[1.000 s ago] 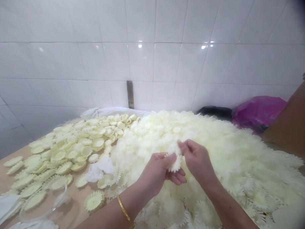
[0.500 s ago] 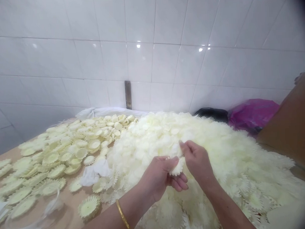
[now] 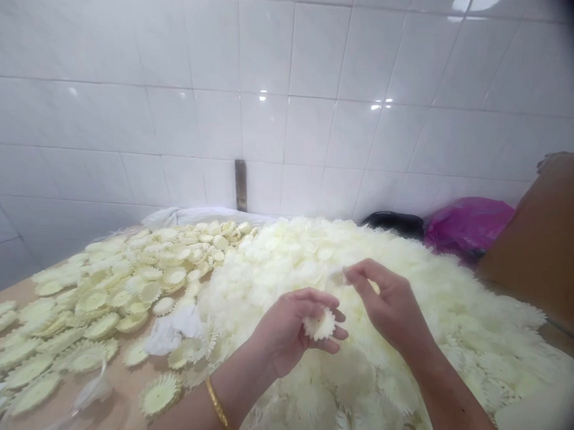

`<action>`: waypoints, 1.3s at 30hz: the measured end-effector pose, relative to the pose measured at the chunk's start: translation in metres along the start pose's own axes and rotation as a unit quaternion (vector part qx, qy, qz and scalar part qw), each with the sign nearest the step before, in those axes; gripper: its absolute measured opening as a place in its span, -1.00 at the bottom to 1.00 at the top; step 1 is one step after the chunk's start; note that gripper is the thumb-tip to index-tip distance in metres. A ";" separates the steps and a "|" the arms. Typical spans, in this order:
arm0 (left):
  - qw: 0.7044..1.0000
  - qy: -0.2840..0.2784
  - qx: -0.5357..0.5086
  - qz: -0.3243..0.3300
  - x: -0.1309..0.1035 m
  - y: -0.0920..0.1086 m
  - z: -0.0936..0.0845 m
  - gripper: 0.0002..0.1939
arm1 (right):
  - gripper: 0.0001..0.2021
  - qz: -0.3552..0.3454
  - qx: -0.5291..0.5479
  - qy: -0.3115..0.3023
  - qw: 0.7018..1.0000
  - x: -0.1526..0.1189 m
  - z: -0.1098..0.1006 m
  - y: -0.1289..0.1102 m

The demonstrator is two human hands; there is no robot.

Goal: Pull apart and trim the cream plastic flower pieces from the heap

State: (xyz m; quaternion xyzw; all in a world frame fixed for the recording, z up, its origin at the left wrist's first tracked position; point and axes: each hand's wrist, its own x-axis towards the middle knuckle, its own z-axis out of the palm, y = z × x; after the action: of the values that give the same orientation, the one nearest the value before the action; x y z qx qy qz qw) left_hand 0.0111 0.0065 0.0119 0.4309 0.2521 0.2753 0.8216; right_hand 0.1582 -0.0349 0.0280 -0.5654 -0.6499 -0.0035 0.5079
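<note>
My left hand (image 3: 295,327), with a gold bangle on the wrist, is turned palm up and holds a small cream piece with a toothed edge (image 3: 320,325) in its curled fingers. To its right and slightly higher, my right hand (image 3: 388,299) has thumb and forefinger pinched together. Whatever lies between those fingertips is too small and blurred to make out. Both hands are over a large heap of thin, pale, frilly-edged pieces (image 3: 288,259).
Thicker cream toothed discs (image 3: 96,300) cover the left of the brown table (image 3: 128,396), near a crumpled white scrap (image 3: 173,330). Behind the heap's right side lie a black object (image 3: 395,224) and a magenta bag (image 3: 466,224), beside a brown box (image 3: 547,250). A tiled wall (image 3: 265,128) stands behind.
My left fingers have loosened and spread around the cream piece, and the thumb has come off its face. My right hand has moved a little to the right, away from the left. The view has shifted slightly.
</note>
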 end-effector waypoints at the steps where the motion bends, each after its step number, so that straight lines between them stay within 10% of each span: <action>1: 1.000 -0.003 -0.008 0.003 0.001 0.001 0.001 -0.83 | -0.80 -0.032 -0.002 -0.013 0.999 -0.001 0.000 -0.001; 10: 0.999 0.008 -0.021 0.029 0.002 0.003 -0.005 -0.64 | -0.81 -0.176 -0.122 -0.151 0.965 -0.008 0.000 -0.011; 22: 0.994 0.056 0.060 0.079 0.003 -0.008 -0.001 -0.77 | -0.78 0.064 0.015 -0.111 0.992 -0.001 -0.008 -0.008; 36: 0.985 0.095 0.090 0.112 0.004 -0.013 -0.001 -0.67 | -0.75 0.181 0.341 -0.267 0.883 -0.002 0.006 -0.009; 39: 0.986 0.099 0.085 0.108 0.006 -0.014 -0.003 -0.63 | -0.75 0.184 0.315 -0.239 0.900 -0.002 0.008 -0.009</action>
State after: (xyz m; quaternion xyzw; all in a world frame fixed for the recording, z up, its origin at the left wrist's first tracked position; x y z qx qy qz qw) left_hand 0.0169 0.0057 -0.0022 0.4949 0.3065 0.3807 0.7185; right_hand 0.1464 -0.0351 0.0281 -0.4691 -0.6032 0.4299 0.4809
